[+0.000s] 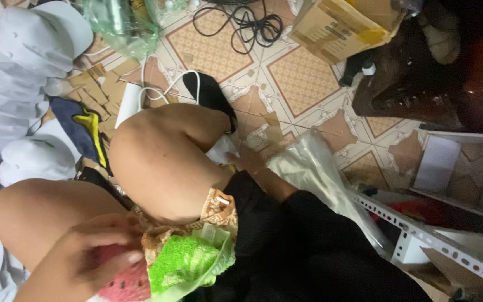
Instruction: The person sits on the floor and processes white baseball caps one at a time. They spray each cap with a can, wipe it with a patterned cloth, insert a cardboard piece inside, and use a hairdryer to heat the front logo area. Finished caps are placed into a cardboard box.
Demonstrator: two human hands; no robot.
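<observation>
The left hand [79,260] grips a red cloth [123,282], touching a green towel [188,262] on its right. Beyond the towel, the right hand [247,161] touches a clear plastic bag [314,168] on the tiled floor [286,78].

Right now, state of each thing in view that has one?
Left hand: grip closed on the red watermelon-patterned piece.
Right hand: on the clear plastic bag; grip unclear.
Green fluffy cloth: bunched in lap.
Black coiled cable: loose on the tiled floor.
Brown cardboard box: tilted.

Patterned tile floor [303,78], dark wooden furniture [420,84], white perforated metal rack [437,240], dim light
</observation>
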